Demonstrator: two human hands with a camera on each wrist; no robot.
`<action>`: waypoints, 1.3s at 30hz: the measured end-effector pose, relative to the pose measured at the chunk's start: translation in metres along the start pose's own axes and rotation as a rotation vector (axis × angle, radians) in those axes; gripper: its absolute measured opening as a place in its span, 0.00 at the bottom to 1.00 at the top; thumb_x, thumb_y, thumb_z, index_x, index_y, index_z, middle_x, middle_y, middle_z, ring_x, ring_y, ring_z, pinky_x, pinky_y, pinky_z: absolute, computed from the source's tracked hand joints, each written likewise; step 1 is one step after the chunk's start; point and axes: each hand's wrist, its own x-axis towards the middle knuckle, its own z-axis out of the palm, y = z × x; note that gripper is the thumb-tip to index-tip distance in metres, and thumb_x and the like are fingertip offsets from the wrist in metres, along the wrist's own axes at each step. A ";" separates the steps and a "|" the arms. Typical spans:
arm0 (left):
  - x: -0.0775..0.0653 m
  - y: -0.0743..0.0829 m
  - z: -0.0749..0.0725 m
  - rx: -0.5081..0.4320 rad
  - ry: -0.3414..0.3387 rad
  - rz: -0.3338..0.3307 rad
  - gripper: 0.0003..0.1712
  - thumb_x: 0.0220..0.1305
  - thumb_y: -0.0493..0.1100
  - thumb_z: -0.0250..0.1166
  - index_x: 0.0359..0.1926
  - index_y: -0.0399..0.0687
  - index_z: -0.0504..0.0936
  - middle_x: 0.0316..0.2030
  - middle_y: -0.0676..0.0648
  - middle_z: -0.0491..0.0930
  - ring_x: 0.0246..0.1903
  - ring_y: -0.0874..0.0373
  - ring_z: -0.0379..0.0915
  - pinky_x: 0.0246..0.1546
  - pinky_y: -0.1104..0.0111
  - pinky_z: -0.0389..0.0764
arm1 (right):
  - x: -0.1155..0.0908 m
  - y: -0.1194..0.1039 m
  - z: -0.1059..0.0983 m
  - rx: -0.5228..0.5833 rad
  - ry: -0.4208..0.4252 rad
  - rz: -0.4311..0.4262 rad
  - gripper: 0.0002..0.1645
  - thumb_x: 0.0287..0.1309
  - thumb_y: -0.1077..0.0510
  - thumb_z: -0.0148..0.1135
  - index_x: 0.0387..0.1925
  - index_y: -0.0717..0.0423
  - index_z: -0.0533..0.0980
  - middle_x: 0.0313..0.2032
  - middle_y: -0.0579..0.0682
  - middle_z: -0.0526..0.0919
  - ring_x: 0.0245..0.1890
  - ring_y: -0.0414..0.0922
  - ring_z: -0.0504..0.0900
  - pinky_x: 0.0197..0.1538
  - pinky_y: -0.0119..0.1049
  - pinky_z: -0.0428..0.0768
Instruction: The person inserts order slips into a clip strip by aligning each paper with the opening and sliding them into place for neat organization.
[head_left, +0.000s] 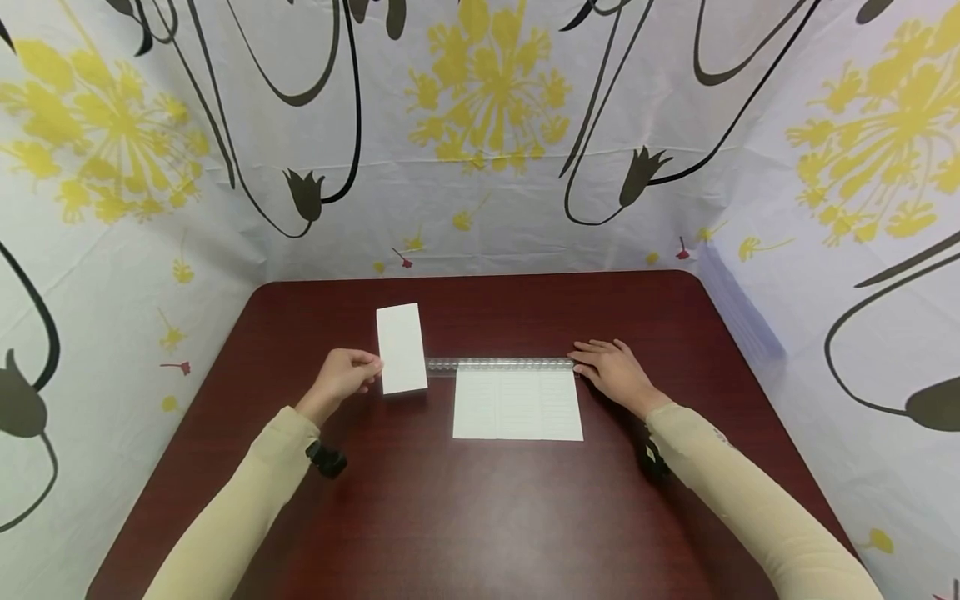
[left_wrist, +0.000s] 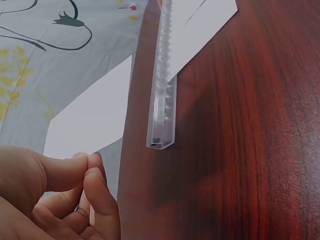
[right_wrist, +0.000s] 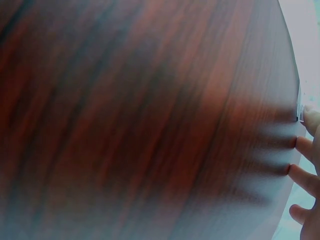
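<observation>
My left hand [head_left: 343, 379] pinches the right-angled edge of a small white piece of paper [head_left: 402, 348] between thumb and fingertips. In the left wrist view that paper [left_wrist: 95, 110] is held up off the table, left of a clear ridged plastic bar [left_wrist: 161, 100]. Under the bar's right part lies a white sheet with faint lines [head_left: 517, 404], its lower portion spreading toward me. My right hand [head_left: 615, 373] rests at the bar's right end, fingers spread on the table and thumb touching the end. In the right wrist view only some fingers [right_wrist: 305, 180] show.
The dark red-brown wooden table [head_left: 480, 517] has rounded far corners. White cloth with yellow and grey flower prints [head_left: 487, 225] stands behind it and at both sides. A dark wrist device [head_left: 326, 459] sits on the left sleeve.
</observation>
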 end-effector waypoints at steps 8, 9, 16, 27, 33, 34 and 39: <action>-0.004 -0.010 -0.001 0.028 -0.010 -0.024 0.17 0.70 0.43 0.61 0.51 0.34 0.83 0.43 0.37 0.85 0.38 0.54 0.78 0.38 0.68 0.85 | 0.000 -0.001 -0.001 0.005 0.001 -0.001 0.25 0.69 0.48 0.57 0.64 0.49 0.75 0.68 0.55 0.74 0.69 0.59 0.70 0.71 0.67 0.58; -0.005 -0.012 -0.001 0.033 -0.007 -0.029 0.17 0.70 0.43 0.61 0.50 0.34 0.83 0.43 0.37 0.85 0.38 0.54 0.79 0.38 0.67 0.85 | 0.000 -0.001 -0.001 0.004 0.000 -0.001 0.25 0.69 0.48 0.57 0.64 0.49 0.75 0.68 0.55 0.74 0.69 0.59 0.70 0.71 0.67 0.58; -0.010 -0.025 -0.001 0.089 0.006 -0.059 0.15 0.67 0.44 0.64 0.46 0.35 0.86 0.37 0.38 0.86 0.33 0.56 0.78 0.33 0.69 0.82 | -0.001 -0.001 0.000 0.001 -0.006 0.002 0.25 0.69 0.47 0.57 0.64 0.49 0.75 0.68 0.55 0.73 0.69 0.59 0.70 0.71 0.66 0.59; -0.015 -0.032 -0.003 0.143 0.017 -0.070 0.15 0.66 0.45 0.65 0.42 0.36 0.87 0.30 0.41 0.85 0.28 0.57 0.76 0.28 0.71 0.78 | 0.000 -0.001 -0.001 -0.003 0.006 -0.003 0.25 0.69 0.48 0.57 0.64 0.49 0.75 0.68 0.55 0.74 0.69 0.59 0.71 0.71 0.66 0.60; -0.016 -0.034 -0.003 0.169 0.008 -0.076 0.14 0.65 0.44 0.66 0.42 0.37 0.88 0.30 0.42 0.85 0.29 0.57 0.76 0.29 0.71 0.76 | -0.001 -0.001 -0.001 -0.001 0.002 -0.001 0.25 0.69 0.47 0.57 0.64 0.50 0.75 0.68 0.55 0.74 0.69 0.59 0.70 0.71 0.66 0.60; -0.017 -0.035 -0.003 0.173 0.004 -0.076 0.14 0.65 0.44 0.66 0.42 0.37 0.88 0.30 0.43 0.85 0.29 0.57 0.76 0.29 0.71 0.76 | -0.001 -0.001 -0.001 -0.001 0.002 -0.001 0.25 0.69 0.47 0.57 0.64 0.50 0.75 0.68 0.55 0.74 0.69 0.59 0.70 0.71 0.66 0.60; -0.020 -0.037 -0.002 0.176 -0.015 -0.081 0.14 0.65 0.45 0.66 0.42 0.37 0.88 0.33 0.43 0.86 0.30 0.57 0.75 0.30 0.70 0.75 | -0.001 0.000 -0.001 -0.004 0.000 0.000 0.26 0.69 0.47 0.57 0.64 0.50 0.75 0.68 0.55 0.74 0.69 0.59 0.70 0.71 0.66 0.60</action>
